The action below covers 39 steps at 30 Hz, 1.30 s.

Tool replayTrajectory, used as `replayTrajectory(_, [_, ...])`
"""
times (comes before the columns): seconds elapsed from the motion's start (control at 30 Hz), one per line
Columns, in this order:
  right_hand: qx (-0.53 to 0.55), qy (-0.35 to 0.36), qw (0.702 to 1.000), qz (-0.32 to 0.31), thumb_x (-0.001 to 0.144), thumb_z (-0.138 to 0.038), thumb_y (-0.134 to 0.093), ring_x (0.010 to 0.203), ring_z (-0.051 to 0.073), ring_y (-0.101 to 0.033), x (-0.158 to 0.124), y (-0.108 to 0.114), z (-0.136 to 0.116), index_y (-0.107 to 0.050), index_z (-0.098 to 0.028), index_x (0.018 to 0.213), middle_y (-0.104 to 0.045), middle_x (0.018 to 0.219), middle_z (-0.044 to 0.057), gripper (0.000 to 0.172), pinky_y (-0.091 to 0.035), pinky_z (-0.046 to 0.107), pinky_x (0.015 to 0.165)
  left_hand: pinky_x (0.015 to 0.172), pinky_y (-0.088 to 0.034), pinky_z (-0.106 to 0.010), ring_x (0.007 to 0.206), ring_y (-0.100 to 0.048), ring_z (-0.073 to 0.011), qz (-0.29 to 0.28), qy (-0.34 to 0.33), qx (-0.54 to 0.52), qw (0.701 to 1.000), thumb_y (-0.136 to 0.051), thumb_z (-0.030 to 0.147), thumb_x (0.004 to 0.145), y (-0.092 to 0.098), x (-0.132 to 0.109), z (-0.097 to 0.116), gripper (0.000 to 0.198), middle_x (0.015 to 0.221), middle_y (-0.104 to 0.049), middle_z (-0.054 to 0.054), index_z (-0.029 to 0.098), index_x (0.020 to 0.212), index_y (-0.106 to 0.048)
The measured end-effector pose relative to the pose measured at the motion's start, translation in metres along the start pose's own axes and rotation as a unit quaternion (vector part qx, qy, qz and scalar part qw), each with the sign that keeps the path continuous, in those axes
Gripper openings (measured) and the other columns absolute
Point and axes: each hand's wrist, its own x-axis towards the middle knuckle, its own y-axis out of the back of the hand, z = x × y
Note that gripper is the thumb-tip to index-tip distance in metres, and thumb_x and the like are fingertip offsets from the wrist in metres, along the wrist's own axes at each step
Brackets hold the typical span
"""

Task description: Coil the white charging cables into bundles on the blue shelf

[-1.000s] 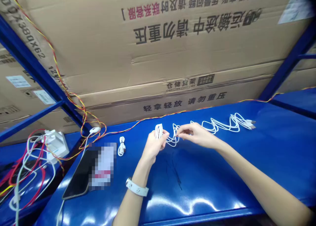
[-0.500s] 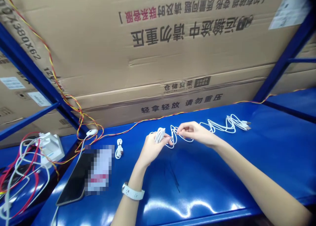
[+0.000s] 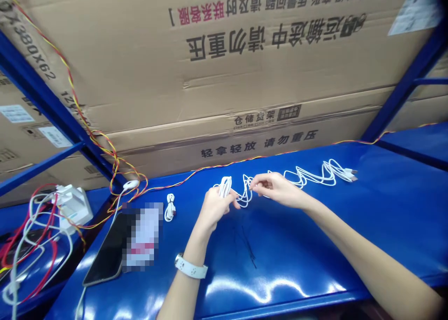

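Looped white cable point(image 3: 225, 186) is bunched in my left hand point(image 3: 216, 206), which is closed around it. Just to the right, my right hand point(image 3: 275, 189) pinches a strand of white cable with thumb and forefinger. Loose coils hang and lie between the two hands. Beyond my right hand, more white cable point(image 3: 311, 176) trails in waves across the blue shelf point(image 3: 297, 245) to its connectors point(image 3: 350, 174). A small tied white cable bundle point(image 3: 170, 208) lies left of my left hand. Thin black strips point(image 3: 249, 249) rest on the shelf in front of my hands.
A black phone or tablet point(image 3: 108, 250) lies on the left beside a blurred sheet point(image 3: 143, 236). Large cardboard boxes point(image 3: 224, 86) stand behind. A twisted red and yellow wire point(image 3: 189, 176) runs along the back. Farther left are a white device point(image 3: 75, 208) and tangled cords point(image 3: 31, 245).
The camera view has shifted slightly. My hands stay close together with the cable, and the right fingers have moved a little along the strands.
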Motion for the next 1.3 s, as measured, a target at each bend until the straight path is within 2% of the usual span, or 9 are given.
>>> replayTrajectory(0.13, [-0.088,0.031,0.995,0.021,0.082,-0.025,-0.046,0.058,0.012,-0.052,0.001,-0.005,0.001,-0.064,-0.016,0.083,-0.061,0.066,0.002,0.02,-0.036,0.025,0.056,0.038,-0.024,-0.019,0.039,-0.036,-0.0053,0.028,-0.018,0.014,0.999,-0.057,0.025,0.069,0.002,0.002,-0.005,0.013,0.059,-0.063,-0.004,0.013,0.065,-0.061])
replayTrajectory(0.33, [0.062,-0.03,0.997,-0.034,0.082,-0.041,-0.054,0.057,0.011,-0.049,-0.002,0.02,0.005,-0.062,-0.016,0.086,-0.058,0.065,0.0,0.027,-0.037,0.024,0.053,0.039,-0.027,-0.017,0.037,-0.03,-0.0021,0.034,-0.005,-0.173,0.984,-0.067,0.034,0.072,0.008,0.0,0.006,0.04,0.07,-0.064,-0.003,0.018,0.105,-0.05])
replayTrajectory(0.5, [0.129,-0.023,0.954,-0.269,0.079,-0.039,-0.059,0.065,0.014,-0.058,-0.006,0.021,0.0,-0.065,-0.013,0.084,-0.063,0.068,0.003,0.028,-0.044,0.027,0.065,0.047,-0.038,-0.019,0.044,-0.043,-0.0048,0.01,0.029,-0.373,0.927,-0.058,0.04,0.081,0.015,0.005,0.007,0.036,0.076,-0.064,-0.006,0.017,0.106,-0.045])
replayTrajectory(0.6, [0.064,0.042,0.941,-0.33,0.08,-0.035,-0.058,0.072,0.015,-0.059,-0.006,0.005,-0.004,-0.07,-0.014,0.082,-0.067,0.077,0.005,0.024,-0.044,0.027,0.069,0.053,-0.045,-0.024,0.051,-0.054,-0.01,-0.004,0.057,-0.407,0.911,-0.049,0.039,0.087,0.015,0.007,0.006,0.033,0.079,-0.065,-0.009,0.015,0.108,-0.045])
replayTrajectory(0.7, [-0.012,0.094,0.949,-0.302,0.08,-0.03,-0.057,0.071,0.014,-0.057,-0.005,-0.012,-0.002,-0.073,-0.017,0.082,-0.067,0.079,0.004,0.021,-0.042,0.024,0.065,0.063,-0.05,-0.029,0.064,-0.063,-0.0157,0.002,0.07,-0.403,0.913,-0.045,0.038,0.089,0.015,0.007,0.006,0.032,0.088,-0.066,-0.013,0.014,0.111,-0.045])
replayTrajectory(0.83, [-0.044,0.1,0.961,-0.255,0.076,-0.027,-0.062,0.066,0.013,-0.056,-0.005,-0.023,0.003,-0.074,-0.018,0.086,-0.067,0.076,0.003,0.019,-0.042,0.023,0.061,0.072,-0.05,-0.035,0.083,-0.066,-0.0218,0.004,0.079,-0.41,0.909,-0.042,0.041,0.09,0.013,0.008,0.008,0.036,0.103,-0.064,-0.016,0.016,0.116,-0.041])
replayTrajectory(1.0, [0.014,0.08,0.989,-0.124,0.083,-0.029,-0.054,0.072,0.015,-0.059,-0.007,-0.025,-0.009,-0.07,-0.018,0.098,-0.068,0.085,0.005,0.024,-0.044,0.025,0.065,0.056,-0.046,-0.026,0.064,-0.061,-0.0157,0.006,0.083,-0.397,0.914,-0.038,0.045,0.09,0.006,0.008,0.005,0.038,0.081,-0.063,-0.008,0.014,0.109,-0.046])
replayTrajectory(1.1, [0.044,0.111,0.992,-0.045,0.088,-0.031,-0.049,0.08,0.016,-0.058,-0.009,-0.032,-0.021,-0.067,-0.02,0.103,-0.066,0.092,0.005,0.026,-0.044,0.027,0.071,0.055,-0.044,-0.023,0.056,-0.056,-0.0115,-0.014,0.09,-0.369,0.925,-0.04,0.048,0.089,-0.004,0.005,0.004,0.04,0.069,-0.058,-0.003,0.012,0.103,-0.053])
replayTrajectory(1.3, [-0.059,0.107,0.991,0.057,0.089,-0.031,-0.048,0.071,0.015,-0.054,-0.009,-0.049,-0.02,-0.067,-0.02,0.09,-0.063,0.08,0.005,0.022,-0.04,0.027,0.064,0.072,-0.046,-0.026,0.08,-0.06,-0.0165,-0.033,0.063,-0.334,0.94,-0.04,0.058,0.085,-0.021,-0.002,0.003,0.05,0.085,-0.063,-0.007,0.015,0.102,-0.057])
